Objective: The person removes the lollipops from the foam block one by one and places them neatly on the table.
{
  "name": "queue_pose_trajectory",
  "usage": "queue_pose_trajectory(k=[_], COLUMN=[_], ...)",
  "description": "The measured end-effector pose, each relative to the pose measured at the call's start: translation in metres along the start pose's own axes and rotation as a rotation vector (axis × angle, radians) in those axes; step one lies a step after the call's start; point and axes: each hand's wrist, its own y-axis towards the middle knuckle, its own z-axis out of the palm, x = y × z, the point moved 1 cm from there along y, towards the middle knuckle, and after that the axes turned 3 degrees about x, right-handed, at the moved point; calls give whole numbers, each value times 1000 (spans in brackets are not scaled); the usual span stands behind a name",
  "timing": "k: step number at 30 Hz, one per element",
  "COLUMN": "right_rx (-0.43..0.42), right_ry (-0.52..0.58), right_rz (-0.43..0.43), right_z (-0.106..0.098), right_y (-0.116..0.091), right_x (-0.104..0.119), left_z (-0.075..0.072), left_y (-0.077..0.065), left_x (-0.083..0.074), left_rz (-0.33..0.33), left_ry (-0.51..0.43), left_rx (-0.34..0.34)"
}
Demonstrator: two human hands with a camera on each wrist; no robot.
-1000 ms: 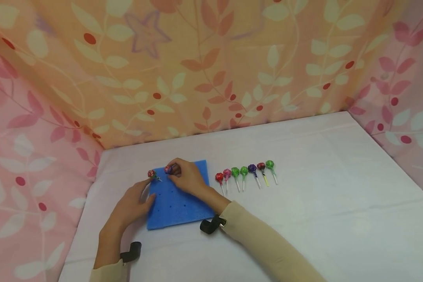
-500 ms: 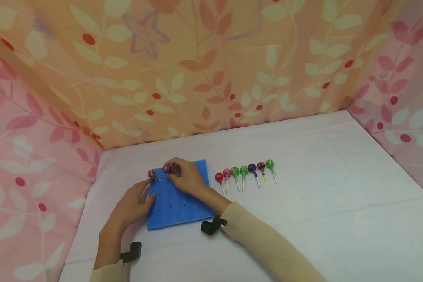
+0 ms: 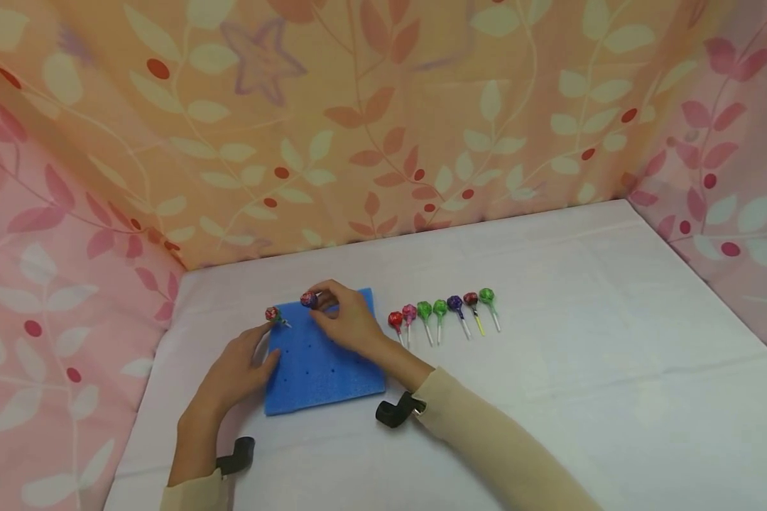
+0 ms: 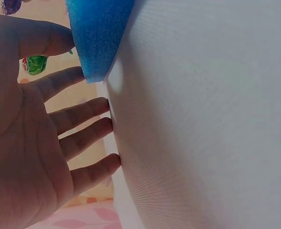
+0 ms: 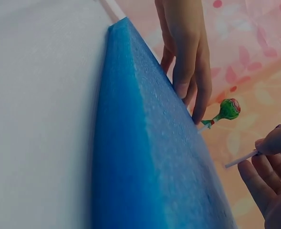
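My right hand (image 3: 351,323) pinches a purple-and-red wrapped lollipop (image 3: 309,299) above the far edge of a blue foam block (image 3: 332,390). In the right wrist view, the lollipop's white stick (image 5: 240,160) sticks out from between thumb and fingers, its free end apart from the foam. At the block's left side my left hand (image 3: 233,369) rests with fingers extended. Its thumb and index finger touch the foam edge (image 4: 99,43) in the left wrist view. A red-and-green lollipop (image 3: 272,314) stands tilted in the block's far left corner. Small dark holes dot the foam.
Right of the block, several lollipops lie in a row on the white tabletop, from a red one (image 3: 395,319) to a green one (image 3: 487,295). Floral curtains (image 3: 383,128) enclose the table at the back and sides.
My right hand has shifted slightly right and away from the foam, carrying the purple-and-red lollipop. The left hand stays at the block's left edge.
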Motion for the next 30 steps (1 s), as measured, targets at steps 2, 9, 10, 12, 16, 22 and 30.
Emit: queue_pose_trajectory(k=[2,9,10,12,16,22,30], right_rx=[14,-25,-28,-27,-22,-29,-52], right_ry=[-7,-41,-39,-35,-37,-47,-73], right_rz=[13,-11,-10,-12,-16,-4,2], right_z=[-5,-21,-22,-24,-26,-34,-48], right_y=[-3,-11,-12,-15,-20,-30,-44], right_x=[1,5,5,6,7,8,9], left_z=[1,1,1,0,-1,1,0], left_y=[1,0,-1,-2,-4,-4,-6], left_x=[0,0,0,0,1,2,6], left_rz=[0,-10,-9,-9,-10,-6,1], left_ry=[0,5,6,8,1,4,3], left_rx=[1,16,16,15,16,17,3])
